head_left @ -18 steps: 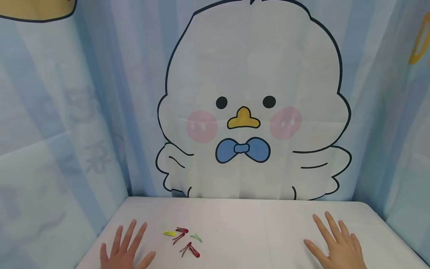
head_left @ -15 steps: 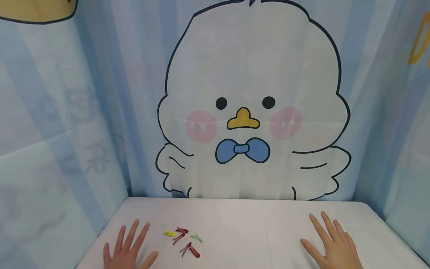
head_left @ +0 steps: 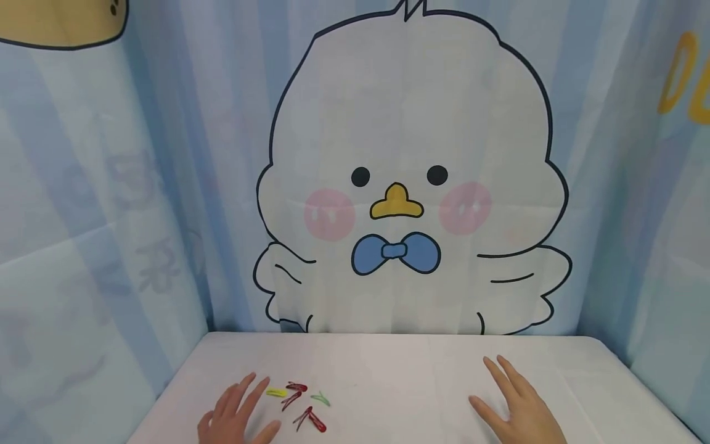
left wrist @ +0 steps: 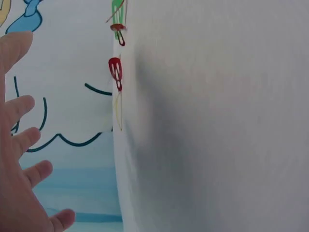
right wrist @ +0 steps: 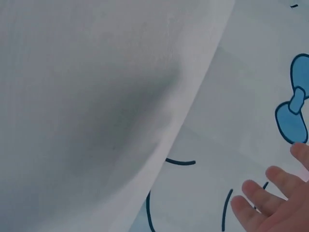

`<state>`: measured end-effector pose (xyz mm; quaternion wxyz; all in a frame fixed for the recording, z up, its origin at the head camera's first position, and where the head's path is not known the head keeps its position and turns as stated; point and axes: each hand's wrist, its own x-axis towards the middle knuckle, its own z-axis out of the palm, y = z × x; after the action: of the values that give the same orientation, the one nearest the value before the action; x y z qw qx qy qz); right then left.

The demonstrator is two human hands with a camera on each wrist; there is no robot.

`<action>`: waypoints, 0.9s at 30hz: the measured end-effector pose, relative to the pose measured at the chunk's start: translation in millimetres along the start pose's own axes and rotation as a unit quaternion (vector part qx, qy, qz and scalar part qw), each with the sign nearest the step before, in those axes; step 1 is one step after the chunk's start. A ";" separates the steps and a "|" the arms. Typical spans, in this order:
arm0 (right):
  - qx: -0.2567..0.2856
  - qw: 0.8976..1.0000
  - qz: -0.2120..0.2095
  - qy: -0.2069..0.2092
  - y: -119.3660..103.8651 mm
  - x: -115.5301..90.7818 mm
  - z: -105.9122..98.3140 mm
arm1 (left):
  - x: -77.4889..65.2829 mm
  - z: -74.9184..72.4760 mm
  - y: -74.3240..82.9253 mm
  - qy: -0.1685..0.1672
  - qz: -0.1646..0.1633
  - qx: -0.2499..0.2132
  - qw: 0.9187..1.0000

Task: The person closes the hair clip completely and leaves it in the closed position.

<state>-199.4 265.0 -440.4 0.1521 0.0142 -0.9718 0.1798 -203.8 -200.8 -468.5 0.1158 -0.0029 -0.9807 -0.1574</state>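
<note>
Small snap hair clips lie in a loose group on the white table. There is a yellow clip (head_left: pixel 276 392), a green clip (head_left: pixel 320 398) with its prongs spread, and several red ones, such as a dark red clip (head_left: pixel 317 421) nearest the front. My left hand (head_left: pixel 230 416) is just left of the group, fingers spread and holding nothing. In the left wrist view a red clip (left wrist: pixel 116 70) shows beyond that hand, apart from its fingers. My right hand (head_left: pixel 518 410) hovers over the table's right side, far from the clips, fingers extended with nothing in them.
The white table (head_left: pixel 421 376) has its far edge against a curtain (head_left: pixel 233 185) printed with a chick wearing a blue bow tie. More curtain hangs along the left and right sides.
Both hands have moved inward: the left hand rightward closer to the clips, the right hand leftward. The head view has shifted slightly. The clips lie as before.
</note>
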 end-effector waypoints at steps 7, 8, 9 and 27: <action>0.030 0.999 0.031 -0.032 -16.7 4.2 3.2 | 3.1 6.0 7.8 -0.042 -0.023 -0.038 0.998; 0.034 0.999 0.030 -0.029 -18.6 4.0 3.5 | 3.5 7.1 8.4 -0.048 -0.024 -0.044 0.998; 0.039 0.998 0.030 -0.029 -20.1 4.1 4.0 | 3.7 8.3 8.7 -0.050 -0.028 -0.052 0.997; 0.125 0.990 0.044 -0.046 -42.5 5.7 15.6 | 11.4 14.3 17.1 -0.100 -0.050 -0.159 0.981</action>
<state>-205.9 220.0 -437.9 0.0965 -0.0012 -0.9472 0.3058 -217.4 -180.5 -473.8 0.0077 0.0117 -0.9488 -0.3156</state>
